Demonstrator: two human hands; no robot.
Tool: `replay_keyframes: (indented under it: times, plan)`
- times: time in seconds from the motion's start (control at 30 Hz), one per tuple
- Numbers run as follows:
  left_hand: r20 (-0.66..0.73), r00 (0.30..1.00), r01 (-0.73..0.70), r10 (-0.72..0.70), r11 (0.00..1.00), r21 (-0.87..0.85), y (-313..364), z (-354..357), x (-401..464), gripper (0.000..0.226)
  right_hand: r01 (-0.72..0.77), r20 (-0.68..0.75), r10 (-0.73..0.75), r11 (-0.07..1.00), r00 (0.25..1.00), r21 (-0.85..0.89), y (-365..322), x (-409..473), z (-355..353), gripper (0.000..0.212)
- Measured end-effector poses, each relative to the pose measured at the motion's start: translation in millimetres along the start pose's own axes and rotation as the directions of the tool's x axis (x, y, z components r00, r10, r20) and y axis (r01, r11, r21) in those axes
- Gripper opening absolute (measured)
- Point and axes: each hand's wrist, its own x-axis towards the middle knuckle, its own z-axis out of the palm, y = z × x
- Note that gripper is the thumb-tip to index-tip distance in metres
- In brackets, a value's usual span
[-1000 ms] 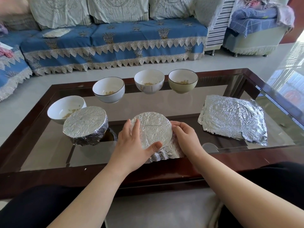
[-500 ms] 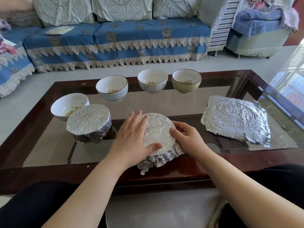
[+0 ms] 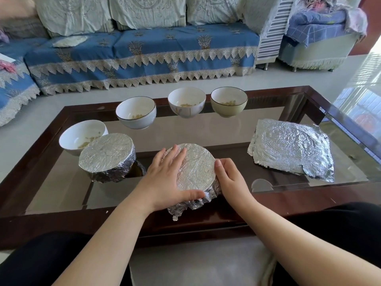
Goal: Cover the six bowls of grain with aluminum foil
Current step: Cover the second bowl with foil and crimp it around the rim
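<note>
I count two bowls covered so far. The finished round foil-wrapped bowl (image 3: 107,156) stands at the left. The second foil-covered bowl (image 3: 194,172) is near the front edge of the glass-topped wooden table (image 3: 340,195), and I judge it almost done. My left hand (image 3: 165,178) lies flat on its top, fingers spread. My right hand (image 3: 228,176) presses curled fingers against its right side.

Four open ceramic bowls, from the white one at the left (image 3: 81,136) to the greenish one (image 3: 228,101), wait uncovered. The crumpled flat stack of aluminum foil sheets (image 3: 288,147) lies at the right, its long axis running from far-left to near-right.
</note>
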Motion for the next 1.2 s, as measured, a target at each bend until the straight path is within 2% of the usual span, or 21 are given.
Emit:
replay_keyframes:
  times: [0.2, 0.43, 0.57, 0.67, 0.77, 0.93, 1.1, 1.2]
  plan:
    - [0.001, 1.0, 0.005, -0.005, 1.0, 0.006, -1, 1, 1, 0.136, 0.008, -0.021, -0.007, 1.0, 1.0, 0.019, 4, 1, 6, 0.025]
    - [0.013, 1.0, 0.018, -0.018, 1.0, 0.012, 0, 1, 1, 0.134, -0.024, -0.031, 0.029, 0.987, 0.999, 0.158, 4, 4, 5, 0.004]
    - [0.014, 1.0, 0.028, -0.028, 0.999, 0.022, 3, 0, 0, 0.129, -0.115, 0.064, 0.1, 0.943, 0.993, 0.312, -3, 8, -1, 0.009]
    - [0.016, 0.999, 0.029, -0.029, 0.999, 0.021, 2, 0, 0, 0.128, -0.206, 0.143, 0.158, 0.872, 0.977, 0.444, -9, 11, -7, 0.004]
    - [0.02, 0.999, 0.033, -0.033, 0.999, 0.023, 3, 0, -1, 0.129, -0.247, 0.177, 0.181, 0.826, 0.967, 0.506, -8, 14, -10, 0.007]
    - [0.015, 0.999, 0.032, -0.032, 0.999, 0.019, 2, 0, 0, 0.128, -0.235, 0.116, 0.205, 0.842, 0.972, 0.485, -3, 13, -6, 0.034]
    - [0.021, 0.999, 0.035, -0.035, 0.999, 0.026, 3, 0, 0, 0.126, -0.206, 0.055, 0.202, 0.886, 0.978, 0.416, 1, 13, 0, 0.038]
    - [0.025, 0.999, 0.034, -0.035, 0.999, 0.035, 3, 0, 1, 0.126, -0.194, 0.032, 0.196, 0.908, 0.98, 0.371, 5, 14, 2, 0.031]
